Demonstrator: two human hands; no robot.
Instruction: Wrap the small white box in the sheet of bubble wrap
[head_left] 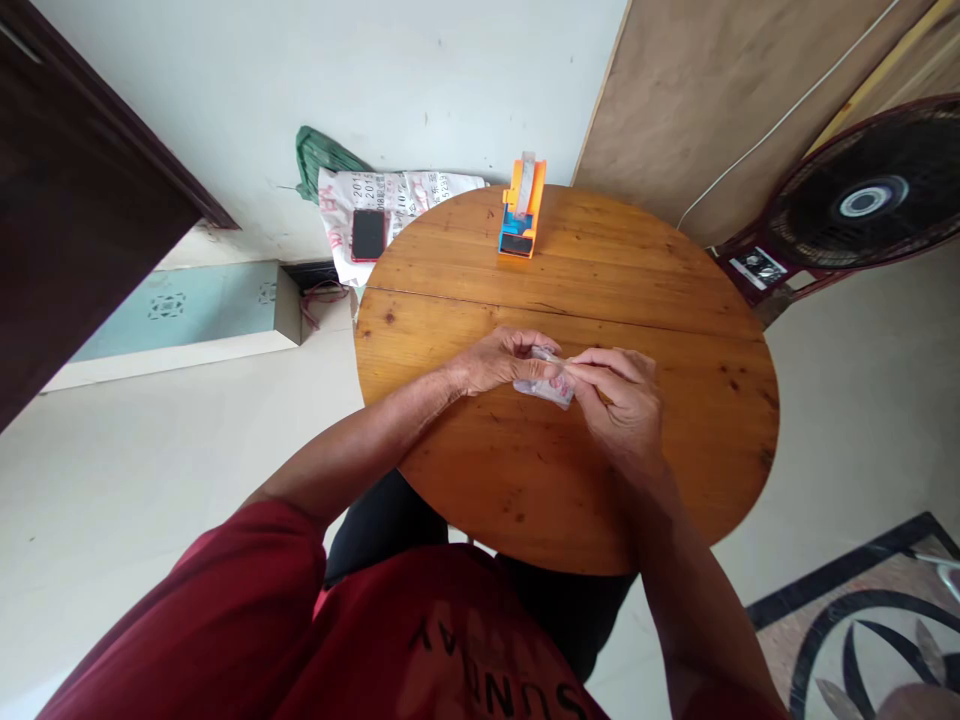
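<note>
A small clear plastic packet with reddish print is held above the middle of the round wooden table. My left hand grips its left side between thumb and fingers. On the packet's upper right edge, the fingertips of my right hand are pinched together, close to my left thumb. Farther back on the table stands an orange and blue tape dispenser with a roll of clear tape.
Left of the table's back edge, a phone lies on a white printed sack, beside a green bag. A large fan stands at the right. Behind is a wall.
</note>
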